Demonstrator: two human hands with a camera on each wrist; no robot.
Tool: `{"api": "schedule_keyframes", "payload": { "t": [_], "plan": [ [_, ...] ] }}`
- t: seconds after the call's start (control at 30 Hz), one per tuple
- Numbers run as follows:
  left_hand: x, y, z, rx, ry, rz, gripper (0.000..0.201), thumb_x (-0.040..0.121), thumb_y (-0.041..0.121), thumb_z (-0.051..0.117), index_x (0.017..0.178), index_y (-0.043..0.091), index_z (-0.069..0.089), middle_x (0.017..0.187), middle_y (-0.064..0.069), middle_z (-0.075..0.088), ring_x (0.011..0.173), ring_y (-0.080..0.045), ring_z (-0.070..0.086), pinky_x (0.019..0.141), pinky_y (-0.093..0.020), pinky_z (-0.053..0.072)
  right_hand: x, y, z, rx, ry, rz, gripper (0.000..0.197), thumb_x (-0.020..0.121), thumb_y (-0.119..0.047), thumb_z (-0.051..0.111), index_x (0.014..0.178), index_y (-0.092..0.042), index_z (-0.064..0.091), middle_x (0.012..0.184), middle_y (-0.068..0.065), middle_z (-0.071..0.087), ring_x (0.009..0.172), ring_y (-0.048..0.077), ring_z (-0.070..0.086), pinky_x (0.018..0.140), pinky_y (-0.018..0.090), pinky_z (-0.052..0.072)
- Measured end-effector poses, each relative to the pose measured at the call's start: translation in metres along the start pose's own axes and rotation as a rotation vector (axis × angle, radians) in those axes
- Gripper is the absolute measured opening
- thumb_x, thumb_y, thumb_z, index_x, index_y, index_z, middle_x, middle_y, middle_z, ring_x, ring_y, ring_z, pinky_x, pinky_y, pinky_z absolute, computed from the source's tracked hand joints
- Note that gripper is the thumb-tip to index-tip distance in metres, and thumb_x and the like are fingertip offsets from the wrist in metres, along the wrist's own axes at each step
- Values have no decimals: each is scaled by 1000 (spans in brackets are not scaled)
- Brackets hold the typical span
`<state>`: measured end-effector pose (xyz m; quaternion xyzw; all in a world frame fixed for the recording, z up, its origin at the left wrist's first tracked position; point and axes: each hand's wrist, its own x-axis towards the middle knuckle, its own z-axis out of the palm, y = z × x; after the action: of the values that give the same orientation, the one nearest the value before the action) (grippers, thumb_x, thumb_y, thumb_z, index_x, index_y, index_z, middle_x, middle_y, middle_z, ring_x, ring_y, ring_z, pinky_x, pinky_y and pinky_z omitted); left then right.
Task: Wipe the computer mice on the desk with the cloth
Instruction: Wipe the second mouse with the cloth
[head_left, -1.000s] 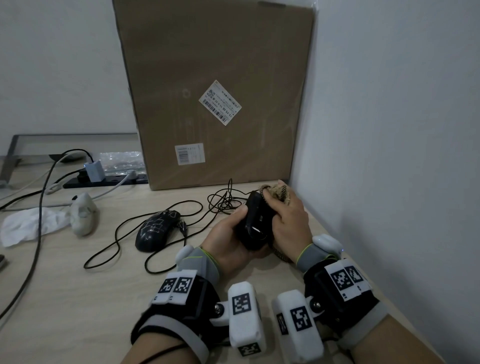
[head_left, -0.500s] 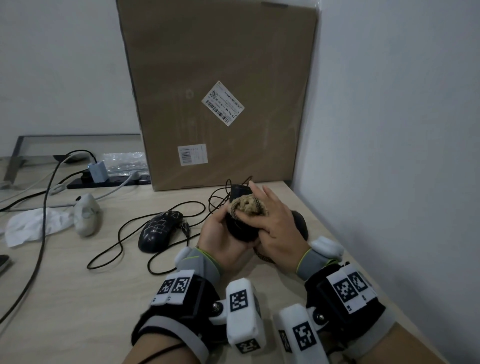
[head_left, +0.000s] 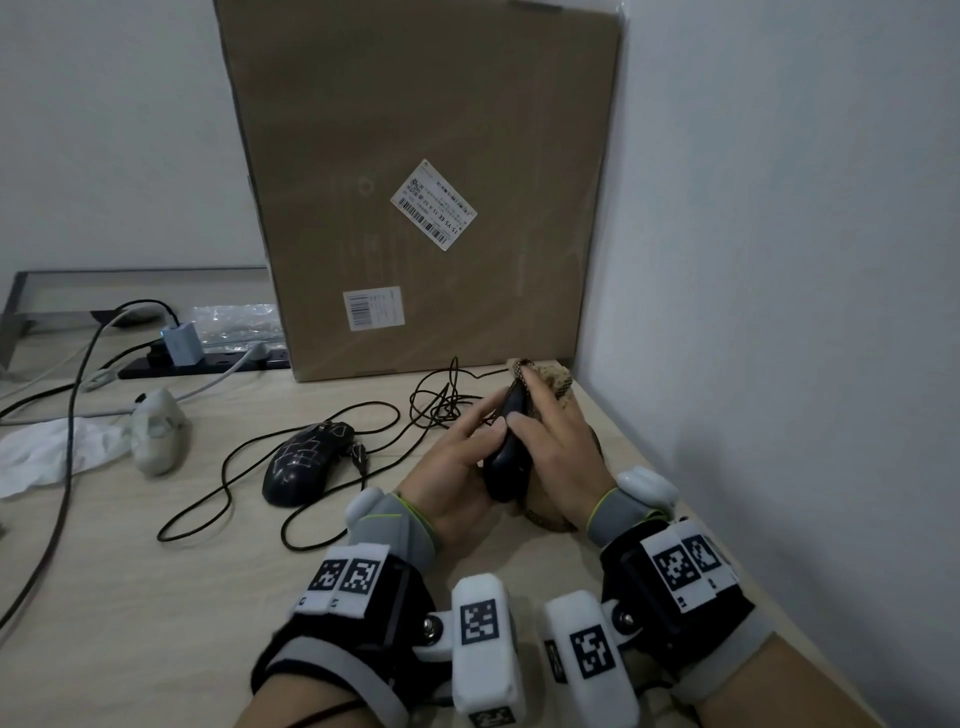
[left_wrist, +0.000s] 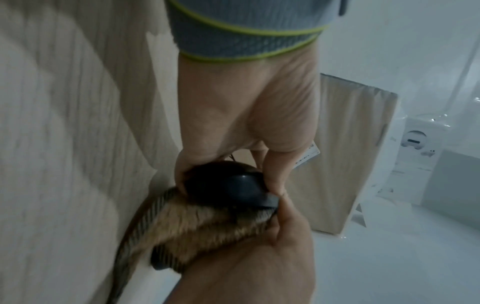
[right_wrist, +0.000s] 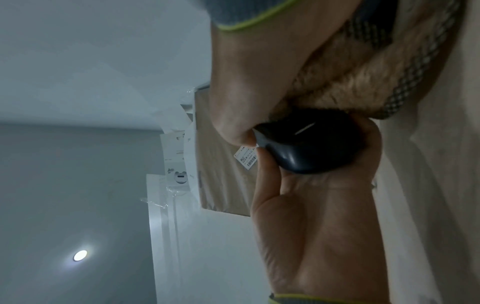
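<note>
A plain black mouse (head_left: 503, 470) is held on its edge above the desk (head_left: 156, 597), near the right wall. My left hand (head_left: 488, 431) grips its left side, thumb and fingers curled round it (left_wrist: 228, 187). My right hand (head_left: 540, 415) presses a tan cloth (head_left: 553, 379) with a striped hem against the mouse's right side; the cloth (right_wrist: 350, 82) is bunched under the palm and hides that side. A patterned black mouse (head_left: 306, 462) lies to the left with its cable looped round it. Further left sits a pale grey mouse (head_left: 156, 431).
A tall cardboard box (head_left: 415, 182) stands against the back wall just beyond my hands. The right wall (head_left: 779, 312) is close beside the right hand. A black power strip (head_left: 208, 358), cables and a crumpled white tissue (head_left: 41, 457) lie at the left.
Half a second ago the cloth sat on top of the mouse under my right fingers. It has since slid to the mouse's far right side, and the mouse has turned onto its edge.
</note>
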<state>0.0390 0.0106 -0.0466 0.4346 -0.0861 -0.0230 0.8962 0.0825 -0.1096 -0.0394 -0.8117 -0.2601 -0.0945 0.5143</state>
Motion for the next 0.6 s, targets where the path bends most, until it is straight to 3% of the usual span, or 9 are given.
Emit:
{"api": "schedule_keyframes", "payload": {
  "t": [0.1,0.2,0.27,0.4,0.5,0.6],
  "plan": [
    [3,2,-3,-6,54,56,53,87,5,50,138,19,44,117,-11,65,99,-24,66,85,-43,53,-5,-4,5,78,-155,-119,66,82,-51,46,143,-36,27,148,0,31,130,-1,27,103,9,19],
    [5,5,-11,-122,116,96,59,88,5,51,144,17,34,122,-16,60,101,-26,66,76,-39,57,-9,-4,8,14,-216,-235,65,77,-58,51,137,-41,33,144,-8,33,134,0,27,110,17,21],
    [5,6,-14,-148,144,113,62,87,6,57,144,12,34,128,-19,56,105,-28,64,82,-41,57,-10,-8,7,77,-203,-250,55,79,-52,57,130,-46,38,136,-13,39,131,0,33,110,21,26],
    [2,5,-11,-101,158,109,72,80,24,67,142,5,36,143,-23,43,129,-34,46,106,-49,38,-12,-10,5,172,-161,-276,49,80,-40,63,126,-40,47,133,-11,46,126,-4,38,108,16,30],
    [-1,8,-9,-69,141,110,69,84,35,61,140,2,38,142,-25,43,131,-35,44,107,-48,37,-14,-11,5,183,-153,-296,50,75,-36,70,120,-45,49,130,-19,44,123,-12,37,104,9,28],
    [-1,9,-11,-31,156,105,63,87,35,52,139,0,40,140,-25,45,131,-35,45,105,-46,39,-14,-11,5,243,-112,-323,47,73,-27,72,115,-39,55,126,-17,47,120,-10,43,103,10,31]
  ]
}}
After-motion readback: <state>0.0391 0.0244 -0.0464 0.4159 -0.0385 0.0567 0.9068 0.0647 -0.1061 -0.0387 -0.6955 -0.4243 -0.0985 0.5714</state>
